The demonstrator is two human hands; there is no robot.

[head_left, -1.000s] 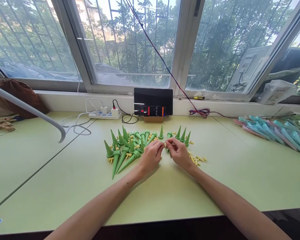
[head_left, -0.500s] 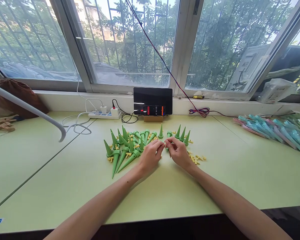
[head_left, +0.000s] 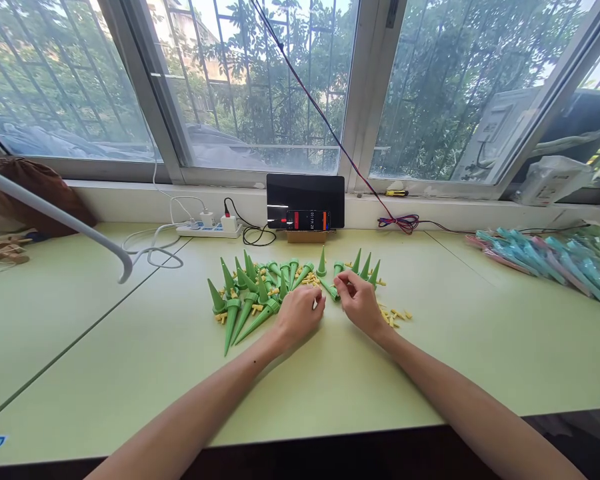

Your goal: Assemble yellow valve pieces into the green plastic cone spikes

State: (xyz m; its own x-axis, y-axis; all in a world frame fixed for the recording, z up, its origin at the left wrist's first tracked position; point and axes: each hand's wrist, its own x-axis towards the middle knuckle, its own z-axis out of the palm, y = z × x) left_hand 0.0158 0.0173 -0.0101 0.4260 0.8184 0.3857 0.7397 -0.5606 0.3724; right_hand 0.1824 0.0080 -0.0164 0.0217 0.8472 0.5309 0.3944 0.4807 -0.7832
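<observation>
My left hand (head_left: 301, 311) is closed in a curl just right of the pile of green plastic spikes (head_left: 250, 287); what its fingers hold, if anything, is hidden. Across a small gap, my right hand (head_left: 359, 299) is pinched closed, thumb against forefinger, and anything in the pinch is too small to make out. A green spike (head_left: 329, 289) lies on its side between the hands. Behind it another spike (head_left: 321, 263) stands point up. Several more upright spikes (head_left: 365, 267) are beyond my right hand. Small yellow T-shaped fittings (head_left: 394, 315) lie to its right, others among the pile.
A phone with a running timer (head_left: 308, 221) leans on a black tablet (head_left: 305, 190) at the back. A power strip (head_left: 210, 230) with white cables is on the left. Packaged bundles (head_left: 545, 260) lie far right. A white curved bar (head_left: 80, 220) juts in from the left.
My hands have parted from touching fingertips. My left hand moved slightly down and left, my right slightly right. The lying spike between them now shows.
</observation>
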